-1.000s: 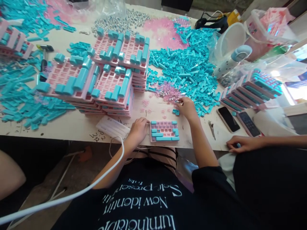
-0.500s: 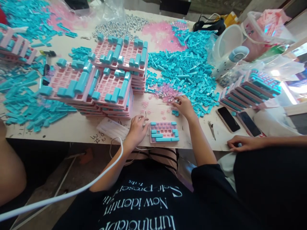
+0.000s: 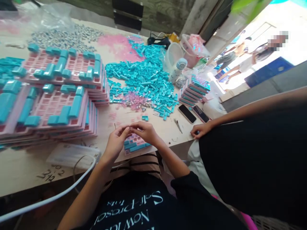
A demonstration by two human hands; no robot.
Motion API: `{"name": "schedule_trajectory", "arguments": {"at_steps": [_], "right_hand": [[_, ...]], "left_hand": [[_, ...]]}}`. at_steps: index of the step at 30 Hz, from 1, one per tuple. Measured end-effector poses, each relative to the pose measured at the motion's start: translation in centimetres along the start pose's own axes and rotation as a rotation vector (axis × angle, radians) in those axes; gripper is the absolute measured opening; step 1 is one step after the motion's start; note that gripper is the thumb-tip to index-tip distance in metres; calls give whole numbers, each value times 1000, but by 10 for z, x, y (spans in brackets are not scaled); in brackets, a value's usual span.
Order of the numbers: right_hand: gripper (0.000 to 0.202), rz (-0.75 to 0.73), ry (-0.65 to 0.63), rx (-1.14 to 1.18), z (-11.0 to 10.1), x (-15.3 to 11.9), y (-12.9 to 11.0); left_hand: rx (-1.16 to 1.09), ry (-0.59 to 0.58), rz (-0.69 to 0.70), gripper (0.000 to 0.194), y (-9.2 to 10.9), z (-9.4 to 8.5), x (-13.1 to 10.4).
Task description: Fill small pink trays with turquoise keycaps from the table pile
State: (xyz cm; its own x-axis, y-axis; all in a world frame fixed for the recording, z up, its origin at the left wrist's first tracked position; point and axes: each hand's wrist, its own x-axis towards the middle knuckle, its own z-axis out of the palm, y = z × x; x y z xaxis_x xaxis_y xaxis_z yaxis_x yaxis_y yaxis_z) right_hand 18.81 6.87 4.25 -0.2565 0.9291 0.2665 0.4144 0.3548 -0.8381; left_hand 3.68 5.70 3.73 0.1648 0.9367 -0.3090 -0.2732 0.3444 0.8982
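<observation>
A small pink and blue keyboard-like piece (image 3: 136, 147) lies at the table's front edge, partly covered by my hands. Just above it, my left hand (image 3: 116, 140) and my right hand (image 3: 145, 131) meet with fingertips pinched together. Whatever sits between the fingertips is too small to make out. Beyond them is a little heap of pink clear and silvery bits (image 3: 136, 100), with a single blue piece (image 3: 145, 118) on the near side of it.
Stacks of pink and blue pieces (image 3: 59, 107) rise on the left. A large pile of blue parts (image 3: 144, 73) spreads behind. Two phones (image 3: 187, 114), pliers (image 3: 178, 126) and another person's hand (image 3: 200, 130) are at the right. A white cable (image 3: 59, 195) crosses the lower left.
My right hand has come back from the heap of small bits to meet my left hand over the pink and blue piece. The view has turned to the right.
</observation>
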Motion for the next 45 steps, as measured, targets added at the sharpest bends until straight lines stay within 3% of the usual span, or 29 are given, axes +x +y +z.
{"name": "schedule_trajectory", "arguments": {"at_steps": [4,8,17,32,36,45], "right_hand": [[20,10,43,21,-3,-14,-2],[23,1,58,14,-8,-20,-2],[18,-108,31,-114,-15,-20,-7],[15,-192,41,-162,-12,-24,-5],[19,-212,36,-195,-13,-26,-2],[19,-238,81,-236,-22,-32,-9]], "left_hand": [[-2,1,-62,42,-2,3,0],[78,34,-19,44,3,7,-3],[114,53,0,58,6,10,-4],[149,36,1,53,12,15,-4],[144,12,-55,53,6,12,-2],[-95,-60,-200,36,-9,17,6]]}}
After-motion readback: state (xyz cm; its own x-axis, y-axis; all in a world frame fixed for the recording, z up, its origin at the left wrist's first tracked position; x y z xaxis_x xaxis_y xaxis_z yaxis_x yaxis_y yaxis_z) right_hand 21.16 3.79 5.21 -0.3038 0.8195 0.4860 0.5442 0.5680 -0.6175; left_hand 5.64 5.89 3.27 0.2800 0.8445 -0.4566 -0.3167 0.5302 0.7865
